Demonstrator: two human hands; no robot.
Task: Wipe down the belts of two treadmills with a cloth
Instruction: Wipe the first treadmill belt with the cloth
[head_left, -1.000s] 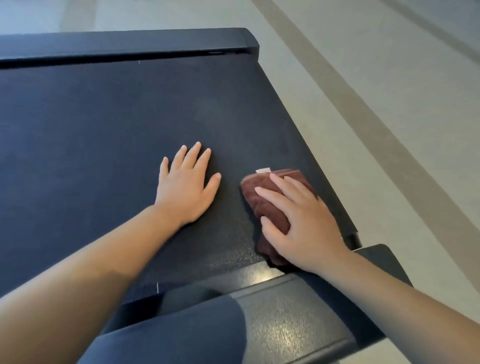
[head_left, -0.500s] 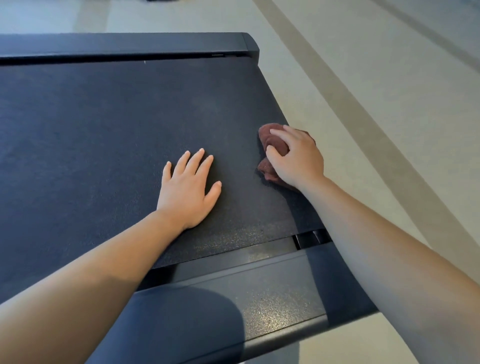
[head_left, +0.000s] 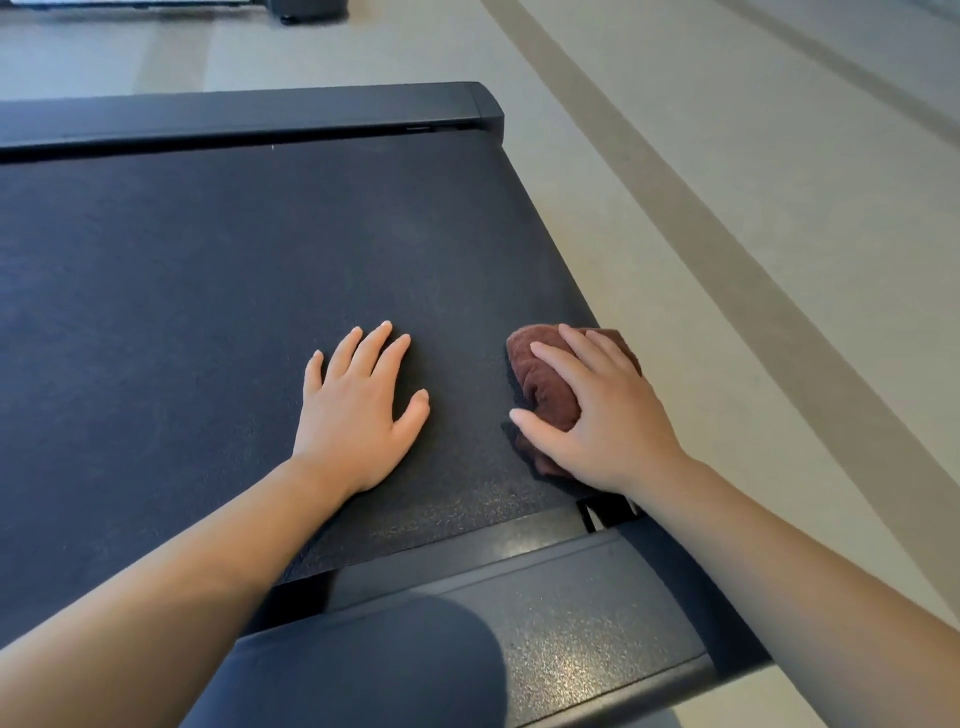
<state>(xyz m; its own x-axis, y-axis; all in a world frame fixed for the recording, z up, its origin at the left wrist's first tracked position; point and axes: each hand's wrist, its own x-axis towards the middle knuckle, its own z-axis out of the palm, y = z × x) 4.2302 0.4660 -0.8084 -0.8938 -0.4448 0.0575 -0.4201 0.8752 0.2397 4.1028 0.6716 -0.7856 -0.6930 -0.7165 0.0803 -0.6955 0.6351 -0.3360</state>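
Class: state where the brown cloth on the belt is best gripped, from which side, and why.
Grip the cloth at its bunched middle from above, thumb at left, fingers on top, as the right hand does: it lies wadded on the flat belt.

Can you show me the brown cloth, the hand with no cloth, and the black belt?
brown cloth (head_left: 548, 397): head view, its bunched middle.
left hand (head_left: 358, 415): head view, back of hand.
belt (head_left: 208, 312): head view, bare middle.

Maroon cloth (head_left: 543, 376), black grainy belt (head_left: 208, 312), beige tan-striped floor (head_left: 810, 171), perhaps navy knee (head_left: 363, 670)
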